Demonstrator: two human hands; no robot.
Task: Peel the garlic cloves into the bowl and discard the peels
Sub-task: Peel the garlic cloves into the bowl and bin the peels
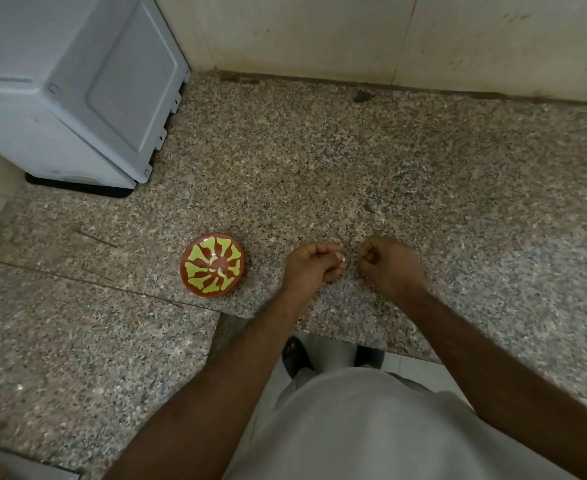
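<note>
Bowl [212,267] sat on granite counter [319,161], off to left of both hands, left hand [311,263] nearer it. Pale clove [337,257] pinched at left fingertips, pointing toward right hand [390,265]. Right hand curled tight just beside; contents hidden, couldn't tell what it held. Pale pieces, likely peeled cloves, already lay in bowl.

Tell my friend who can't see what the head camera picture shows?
Two hands work over a speckled stone counter: the left hand pinches a pale garlic clove, the right hand is curled beside it. A red and yellow bowl sits left.
</note>
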